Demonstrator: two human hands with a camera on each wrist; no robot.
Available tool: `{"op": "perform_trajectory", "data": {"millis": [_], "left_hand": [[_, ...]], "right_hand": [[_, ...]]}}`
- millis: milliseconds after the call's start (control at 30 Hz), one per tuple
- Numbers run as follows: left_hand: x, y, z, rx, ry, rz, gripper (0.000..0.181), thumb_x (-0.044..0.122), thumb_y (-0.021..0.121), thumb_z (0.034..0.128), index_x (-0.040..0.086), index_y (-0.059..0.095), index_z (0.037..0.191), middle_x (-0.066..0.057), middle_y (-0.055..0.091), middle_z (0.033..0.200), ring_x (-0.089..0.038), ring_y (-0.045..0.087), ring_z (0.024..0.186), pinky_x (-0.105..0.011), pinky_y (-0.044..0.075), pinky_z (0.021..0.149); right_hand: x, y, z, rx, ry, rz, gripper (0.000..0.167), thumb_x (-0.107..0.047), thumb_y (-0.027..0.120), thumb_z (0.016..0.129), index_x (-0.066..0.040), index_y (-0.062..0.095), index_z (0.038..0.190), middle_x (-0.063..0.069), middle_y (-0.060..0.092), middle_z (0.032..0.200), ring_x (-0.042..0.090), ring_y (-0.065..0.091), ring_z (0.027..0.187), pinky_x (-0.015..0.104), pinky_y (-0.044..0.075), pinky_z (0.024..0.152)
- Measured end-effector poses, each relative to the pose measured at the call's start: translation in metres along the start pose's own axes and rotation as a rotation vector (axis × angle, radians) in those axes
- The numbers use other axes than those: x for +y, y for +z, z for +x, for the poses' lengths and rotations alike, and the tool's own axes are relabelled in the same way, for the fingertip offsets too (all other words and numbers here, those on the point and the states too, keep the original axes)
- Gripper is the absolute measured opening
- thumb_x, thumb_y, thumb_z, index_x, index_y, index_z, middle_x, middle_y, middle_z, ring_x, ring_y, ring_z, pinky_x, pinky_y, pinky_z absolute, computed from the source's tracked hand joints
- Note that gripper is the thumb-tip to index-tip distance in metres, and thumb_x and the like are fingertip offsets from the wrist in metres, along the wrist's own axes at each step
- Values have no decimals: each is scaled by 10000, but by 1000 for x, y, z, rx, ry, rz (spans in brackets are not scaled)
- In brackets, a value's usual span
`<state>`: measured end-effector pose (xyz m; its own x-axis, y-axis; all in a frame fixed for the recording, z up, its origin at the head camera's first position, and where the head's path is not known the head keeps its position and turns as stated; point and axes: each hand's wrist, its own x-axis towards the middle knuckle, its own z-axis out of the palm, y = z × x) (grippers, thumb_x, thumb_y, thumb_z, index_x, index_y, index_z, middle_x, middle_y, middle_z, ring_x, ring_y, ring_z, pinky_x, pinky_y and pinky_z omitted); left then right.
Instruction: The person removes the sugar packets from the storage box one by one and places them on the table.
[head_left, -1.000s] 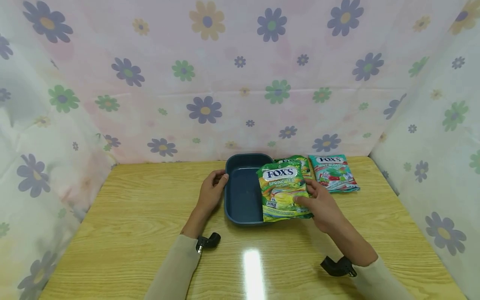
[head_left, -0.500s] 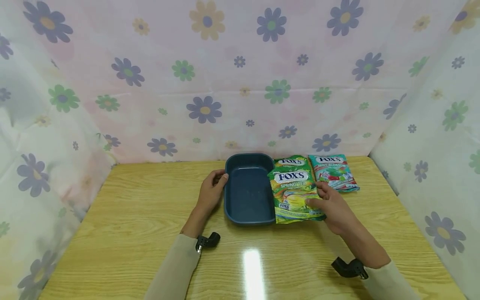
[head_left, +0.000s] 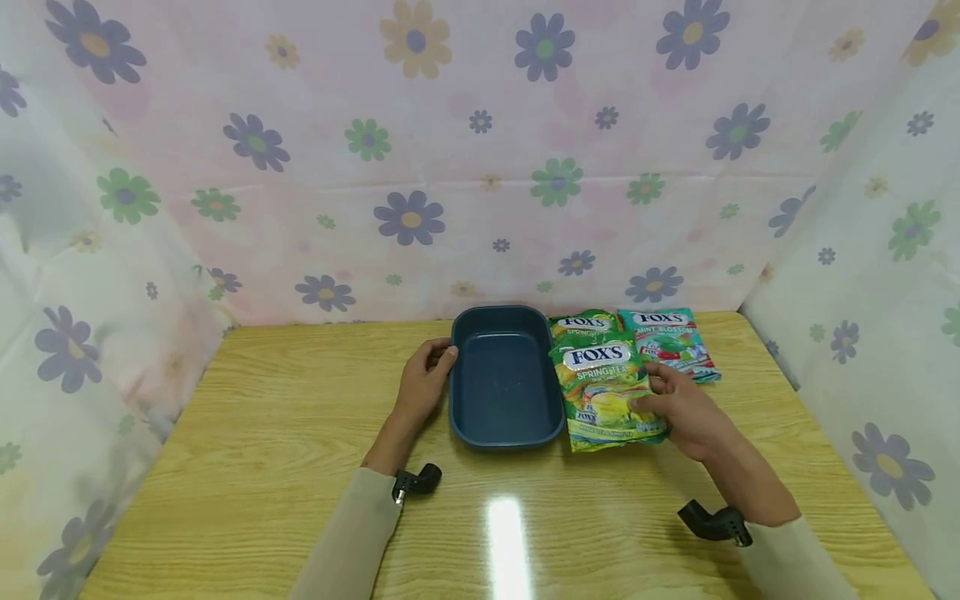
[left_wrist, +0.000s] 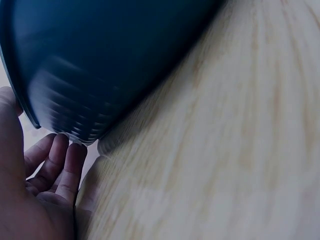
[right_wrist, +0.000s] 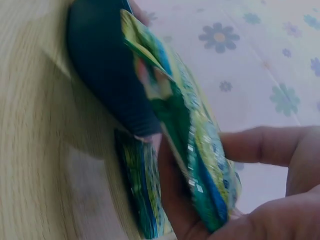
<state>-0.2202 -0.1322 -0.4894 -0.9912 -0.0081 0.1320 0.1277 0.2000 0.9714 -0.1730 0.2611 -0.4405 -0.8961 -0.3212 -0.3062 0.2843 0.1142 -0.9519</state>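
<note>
A green Fox's Spring Tea candy bag (head_left: 611,396) is pinched at its right edge by my right hand (head_left: 690,412), thumb on the printed front. The right wrist view shows this candy bag (right_wrist: 192,130) edge-on, raised off the table between thumb and fingers. My left hand (head_left: 425,379) holds the left rim of a dark blue plastic basin (head_left: 506,392), thumb at the rim. In the left wrist view the fingers (left_wrist: 70,167) bend against the basin's outer wall (left_wrist: 100,65). Nothing lies inside the basin.
Behind the held bag, a second Spring Tea candy bag (head_left: 587,322) lies on the wooden table (head_left: 300,467), partly covered from view. To its right lies a teal Fox's Mint Blossom bag (head_left: 670,342). Flowered curtains (head_left: 420,167) stand behind and at both sides.
My right hand has carried the Spring Tea bag rightward, from over the basin's right part to just beside it. The left hand and basin have stayed in place.
</note>
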Motion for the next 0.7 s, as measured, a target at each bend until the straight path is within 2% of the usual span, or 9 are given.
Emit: {"op": "perform_trajectory", "data": {"millis": [67,100,133,267,367,467,533,600,700], "left_hand": [[0,-1,0,-4,1,3,404,190,596,1103,-75,610,1407,-263,660,1266,-400,611,1140,-423,482,982],[1,-1,0,-6,2,4,405,191,596,1103,-75,610,1408,-262,660,1265,-396,612,1139,-416,483,981],[1,-1,0,-7,3,5,405,190,596,1103,-75,610,1408,-261,661,1266,-393,613,1139,-409,484,980],[2,-1,0,-5,5,7,407,188,596,1102,-79,608,1408,-261,662,1262,-388,614,1135,-389,485,976],[2,-1,0,-4,9,8,409,185,593,1102,-85,605,1409,-263,664,1258,-389,613,1129,-382,484,967],[2,-1,0,-3,11,6,408,179,594,1102,-92,604,1407,-267,664,1255,-391,612,1124,-372,482,958],[2,-1,0,-3,10,4,407,176,594,1101,-95,603,1406,-269,664,1256,-391,612,1124,-362,482,954],[2,-1,0,-4,7,3,407,175,596,1100,-95,604,1405,-269,664,1256,-389,613,1124,-351,482,951],[1,0,0,-3,3,5,405,176,599,1099,-90,606,1405,-265,667,1257,-383,616,1125,-340,484,949]], "right_hand": [[1,-4,1,-29,18,1,947,19,540,1027,50,-183,1638,340,-22,1718,420,257,1532,169,504,958],[2,-5,1,-37,27,11,967,34,544,1015,44,-198,1635,339,1,1716,393,319,1496,184,510,968],[2,-6,2,-53,35,24,998,44,551,1008,34,-234,1624,333,-25,1719,364,310,1502,176,498,976],[6,-9,5,-110,48,69,1060,80,582,981,12,-261,1620,312,11,1726,163,476,1362,219,513,998],[10,-11,8,-144,50,83,1016,97,598,965,31,-147,1654,305,203,1673,110,582,1235,294,555,984],[15,-12,11,-165,57,82,968,104,612,959,36,-48,1664,215,410,1559,120,627,1188,336,572,975],[18,-14,12,-176,64,76,983,112,620,947,38,-49,1662,182,448,1532,122,631,1190,336,568,987],[22,-15,13,-187,70,70,1011,116,626,940,42,-78,1661,230,423,1560,114,624,1202,318,555,1001],[25,-16,13,-206,76,62,1055,118,626,930,59,-149,1643,347,250,1650,145,591,1265,291,533,1024]]}}
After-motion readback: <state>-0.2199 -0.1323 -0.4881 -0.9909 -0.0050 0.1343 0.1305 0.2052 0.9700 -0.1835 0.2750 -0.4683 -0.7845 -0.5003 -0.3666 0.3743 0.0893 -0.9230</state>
